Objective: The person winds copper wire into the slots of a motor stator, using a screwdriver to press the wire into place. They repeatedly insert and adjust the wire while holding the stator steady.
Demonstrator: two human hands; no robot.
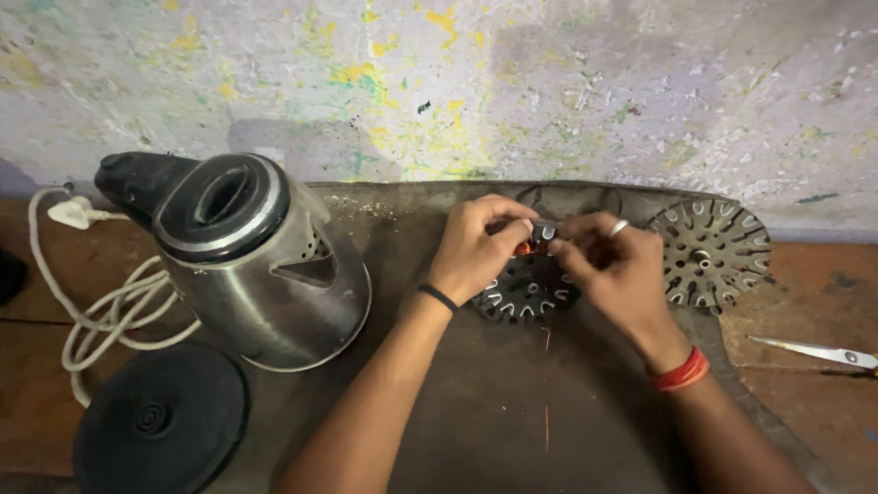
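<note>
Both hands meet at the centre of the view, just above the middle, over a dark round slotted metal disc (522, 286) lying flat on the dark mat (510, 421) that covers the bench. The left hand (479, 244) has its fingers pinched narrow on the disc's upper rim, where a small copper-orange bit (525, 249) shows between the two hands. The right hand (613, 266), with a ring on one finger and a red thread band at the wrist, has its fingers bunched tight at the same spot; they seem to pinch something thin there, too small to make out. A black band sits on the left wrist.

At 3 o'clock from the hands, well apart from them, a second slotted disc (709, 251) of paler metal lies on the mat's edge. Farther out at 3 o'clock, scissors (844, 356) with yellow handles rest on the reddish bench top.

At 9 o'clock lies a steel electric kettle (248, 257) tipped on its side, black lid facing the camera. At 7 o'clock its round black base (159, 423) lies flat, with a white cord (105, 310) coiled beside it. A paint-spattered wall (448, 77) fills the 12 o'clock side.
</note>
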